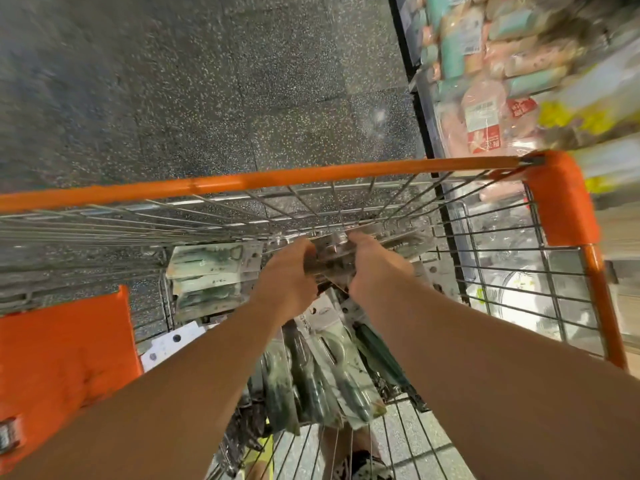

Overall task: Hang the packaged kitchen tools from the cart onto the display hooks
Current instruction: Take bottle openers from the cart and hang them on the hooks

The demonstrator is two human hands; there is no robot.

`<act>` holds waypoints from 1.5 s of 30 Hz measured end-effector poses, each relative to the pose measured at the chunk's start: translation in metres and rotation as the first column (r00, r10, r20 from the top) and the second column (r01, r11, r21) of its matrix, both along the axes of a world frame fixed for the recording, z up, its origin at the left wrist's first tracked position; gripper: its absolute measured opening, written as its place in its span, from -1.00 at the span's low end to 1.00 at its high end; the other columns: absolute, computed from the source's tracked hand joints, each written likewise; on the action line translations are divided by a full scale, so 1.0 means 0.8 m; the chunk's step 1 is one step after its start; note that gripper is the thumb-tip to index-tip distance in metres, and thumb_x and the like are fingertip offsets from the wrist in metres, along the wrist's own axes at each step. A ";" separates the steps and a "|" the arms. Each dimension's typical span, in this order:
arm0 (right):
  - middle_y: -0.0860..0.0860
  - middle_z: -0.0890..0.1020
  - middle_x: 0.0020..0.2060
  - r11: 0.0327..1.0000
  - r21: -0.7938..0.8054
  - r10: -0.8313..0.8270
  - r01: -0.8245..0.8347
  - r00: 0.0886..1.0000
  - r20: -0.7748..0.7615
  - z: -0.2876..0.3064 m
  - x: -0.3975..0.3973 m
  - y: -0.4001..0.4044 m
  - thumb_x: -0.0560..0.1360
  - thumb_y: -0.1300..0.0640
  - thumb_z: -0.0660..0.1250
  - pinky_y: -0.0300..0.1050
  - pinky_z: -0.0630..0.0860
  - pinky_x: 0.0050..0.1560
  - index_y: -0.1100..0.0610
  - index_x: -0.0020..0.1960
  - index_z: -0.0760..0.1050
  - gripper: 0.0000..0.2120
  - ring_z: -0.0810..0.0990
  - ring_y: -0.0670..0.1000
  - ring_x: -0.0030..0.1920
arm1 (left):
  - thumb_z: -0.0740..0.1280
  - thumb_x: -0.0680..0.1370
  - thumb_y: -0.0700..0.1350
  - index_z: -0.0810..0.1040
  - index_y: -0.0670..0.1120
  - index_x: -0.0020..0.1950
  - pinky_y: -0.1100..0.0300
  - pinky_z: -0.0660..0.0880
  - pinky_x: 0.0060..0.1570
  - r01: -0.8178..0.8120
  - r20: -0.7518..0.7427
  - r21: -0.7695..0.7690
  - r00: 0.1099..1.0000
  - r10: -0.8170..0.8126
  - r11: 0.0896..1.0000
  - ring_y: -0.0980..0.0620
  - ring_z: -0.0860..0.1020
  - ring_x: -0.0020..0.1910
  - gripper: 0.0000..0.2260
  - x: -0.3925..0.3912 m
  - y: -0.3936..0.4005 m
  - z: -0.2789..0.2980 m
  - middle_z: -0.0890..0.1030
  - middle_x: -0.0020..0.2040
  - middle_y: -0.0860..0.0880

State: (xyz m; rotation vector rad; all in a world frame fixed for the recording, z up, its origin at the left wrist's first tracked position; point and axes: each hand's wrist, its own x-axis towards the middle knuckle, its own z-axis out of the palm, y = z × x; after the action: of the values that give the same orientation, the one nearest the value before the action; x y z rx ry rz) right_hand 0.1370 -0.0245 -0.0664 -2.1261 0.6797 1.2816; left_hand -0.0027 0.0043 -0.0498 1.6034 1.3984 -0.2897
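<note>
Fingers of both hands are curled around one blurred bundle of clear-fronted packages (pixel 329 252), gripped between them deep inside the cart (pixel 263 183). Two bare forearms reach in from 6 o'clock; the left hand (pixel 287 278) clamps the bundle's 9 o'clock side and the right hand (pixel 375 266) its 3 o'clock side. How many packs the bundle holds cannot be told through the motion blur.

At 9 o'clock from the left hand lies a stack of green-and-white carded packs (pixel 207 275), at least three layered on each other, against the wire wall. Towards 6 o'clock, under and between the forearms, a heap of dark green packaged tools (pixel 325 372) fans out on the basket floor; roughly five or six can be made out, the exact count unclear. One white card with punched holes (pixel 171 342) sits at 8 o'clock beside the orange plastic flap (pixel 65 362).

One orange rail runs across the cart's far edge at 12 o'clock, with an orange corner guard at 2 o'clock. Beyond it, at 1 o'clock, shelves of blurred pastel packaged goods (pixel 502 57) stand above the speckled floor (pixel 173 81).
</note>
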 end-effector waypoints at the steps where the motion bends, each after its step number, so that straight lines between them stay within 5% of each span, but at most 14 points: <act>1: 0.11 0.64 -0.04 0.998 -0.009 -0.057 0.057 0.998 -0.010 -0.004 -0.004 -0.002 0.28 -0.13 0.65 0.06 0.68 -0.18 0.18 0.31 0.40 -0.23 0.65 0.11 -0.15 | 0.31 0.63 -0.27 0.48 0.12 0.28 -0.01 0.61 0.15 0.009 -0.059 0.015 0.998 -0.008 1.000 0.02 0.58 0.05 -0.67 0.001 -0.002 -0.001 0.55 0.06 0.10; 6: 0.18 0.60 -0.09 0.996 0.019 -0.083 0.083 0.996 -0.017 0.003 -0.008 -0.010 0.26 -0.02 0.66 0.16 0.70 -0.10 0.16 0.25 0.32 -0.26 0.69 0.19 -0.15 | 0.36 0.64 -0.14 0.48 0.17 0.45 -0.06 0.42 0.42 0.283 -0.250 0.173 0.939 -0.235 0.943 0.01 0.50 0.28 -0.59 0.007 -0.014 -0.003 0.59 0.24 0.09; 11: 0.03 0.60 -0.10 0.995 0.101 0.011 -0.002 0.996 -0.084 0.022 0.007 -0.028 0.37 0.07 0.60 -0.20 0.64 -0.30 0.14 0.36 0.44 -0.37 0.69 -0.10 -0.26 | 0.31 0.68 -0.11 0.62 0.15 0.20 0.13 0.57 -0.04 0.135 -0.150 0.085 0.981 -0.122 0.987 0.07 0.57 -0.03 -0.80 0.015 -0.022 0.014 0.60 0.07 0.07; 14: 0.23 0.68 -0.01 0.991 0.133 -0.003 0.029 0.981 -0.192 0.044 0.011 -0.038 0.13 0.13 0.67 0.19 0.70 -0.26 0.16 0.22 0.52 -0.30 0.75 0.23 -0.13 | 0.33 0.68 -0.10 0.65 0.04 0.22 0.14 0.59 -0.07 0.079 -0.045 -0.042 0.996 -0.081 0.996 0.08 0.52 -0.12 -0.84 0.012 -0.019 0.030 0.56 0.09 0.05; 17: 0.20 0.63 0.08 0.992 0.123 0.057 -0.033 0.980 -0.190 0.060 0.014 -0.052 -0.01 0.04 0.70 0.21 0.71 -0.12 0.12 0.21 0.51 -0.17 0.72 0.20 0.03 | 0.23 0.73 -0.13 0.64 -0.13 0.13 0.14 0.44 -0.19 -0.189 0.007 -0.313 0.980 0.201 0.931 0.04 0.48 -0.20 -0.80 0.006 -0.015 0.042 0.58 -0.04 -0.05; 19: 0.16 0.58 0.13 0.993 0.095 0.092 -0.075 0.979 -0.180 0.068 0.017 -0.064 -0.14 -0.01 0.72 0.18 0.71 -0.05 -0.01 0.23 0.53 -0.06 0.69 0.18 0.05 | 0.18 0.75 -0.09 0.59 -0.18 0.06 0.05 0.51 -0.02 -0.432 -0.005 -0.492 0.870 0.493 0.756 -0.02 0.56 -0.07 -0.75 0.005 -0.017 0.048 0.62 0.01 -0.10; 21: 0.18 0.56 0.16 0.982 0.149 0.144 -0.117 0.971 -0.188 0.083 0.020 -0.076 0.03 0.02 0.73 0.10 0.71 -0.09 -0.05 0.16 0.56 -0.27 0.67 0.20 0.05 | 0.23 0.72 0.03 0.60 -0.16 0.08 -0.02 0.58 0.08 -0.491 -0.008 -0.506 0.825 0.565 0.709 -0.06 0.63 0.00 -0.70 0.009 -0.019 0.045 0.67 0.05 -0.12; 23: 0.19 0.58 0.12 0.979 0.171 0.137 -0.109 0.977 -0.163 0.084 0.022 -0.090 0.26 0.06 0.67 -0.01 0.67 -0.24 0.03 0.24 0.46 -0.37 0.66 0.17 0.04 | 0.32 0.67 0.08 0.61 -0.11 0.08 -0.05 0.67 0.01 -0.496 0.015 -0.493 0.817 0.577 0.715 -0.08 0.67 -0.03 -0.74 0.017 -0.024 0.042 0.69 0.01 -0.11; 27: 0.15 0.59 0.18 0.971 0.221 0.126 -0.097 0.984 -0.123 0.081 0.011 -0.106 0.20 -0.01 0.69 -0.11 0.62 -0.35 0.00 0.43 0.36 -0.11 0.64 0.14 0.03 | 0.26 0.71 -0.16 0.49 -0.09 0.40 0.06 0.63 -0.24 -0.283 0.045 -0.391 0.945 0.325 0.876 -0.03 0.64 -0.23 -0.75 0.030 -0.045 0.029 0.68 0.01 -0.12; 30: 0.11 0.58 0.19 0.973 0.216 0.107 -0.084 0.989 -0.101 0.073 0.008 -0.107 0.05 -0.09 0.70 0.02 0.68 -0.18 -0.04 0.48 0.31 0.08 0.65 0.13 0.04 | 0.18 0.72 -0.19 0.52 -0.12 0.44 -0.03 0.67 -0.04 -0.205 0.014 -0.323 0.975 0.222 0.924 -0.03 0.63 -0.17 -0.69 0.032 -0.049 0.020 0.68 0.02 -0.15; 35: 0.12 0.55 0.21 0.975 0.223 0.034 -0.008 0.993 -0.111 0.054 0.003 -0.092 0.32 -0.02 0.62 0.00 0.67 -0.20 0.02 0.42 0.34 -0.23 0.64 0.09 0.05 | 0.02 0.68 0.17 0.63 0.06 0.14 -0.20 0.50 0.32 -0.021 -0.110 -0.162 0.994 0.004 0.987 -0.19 0.61 0.23 -0.58 0.026 -0.032 0.000 0.65 0.18 -0.10; 38: 0.12 0.54 0.22 0.978 0.204 0.058 -0.031 0.990 -0.125 0.042 -0.008 -0.079 0.36 -0.12 0.57 0.09 0.64 -0.01 0.08 0.42 0.35 -0.25 0.62 0.06 0.03 | -0.03 0.63 0.36 0.62 0.01 0.10 -0.10 0.46 0.33 -0.185 -0.043 -0.228 0.983 0.180 0.956 -0.02 0.64 0.00 -0.43 0.018 -0.032 -0.005 0.67 0.08 -0.07; 41: 0.17 0.61 0.12 0.970 0.236 -0.035 0.063 0.992 -0.123 0.035 -0.016 -0.067 0.30 -0.08 0.56 0.02 0.61 -0.15 0.15 0.32 0.41 -0.31 0.64 0.08 -0.05 | -0.11 0.69 0.35 0.64 -0.13 0.23 -0.06 0.38 0.38 -0.212 -0.069 -0.339 0.977 0.201 0.916 0.11 0.58 -0.08 -0.29 0.021 -0.027 0.009 0.69 0.02 -0.05; 45: 0.13 0.67 0.04 0.946 0.310 -0.062 0.094 0.992 -0.111 0.028 -0.021 -0.067 0.23 0.01 0.54 0.11 0.63 -0.01 0.20 0.29 0.53 -0.34 0.65 0.12 -0.11 | 0.02 0.65 0.32 0.61 0.05 0.12 -0.02 0.41 0.36 -0.239 -0.012 -0.365 0.968 0.253 0.900 0.01 0.66 0.05 -0.51 0.018 -0.025 0.005 0.74 0.04 -0.05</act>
State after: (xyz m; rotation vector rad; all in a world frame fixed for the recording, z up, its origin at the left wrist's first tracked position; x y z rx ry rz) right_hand 0.1203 -0.0778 -0.0439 -1.7708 0.5517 1.3605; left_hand 0.0113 -0.0157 -0.0455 1.1104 1.4077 -0.3449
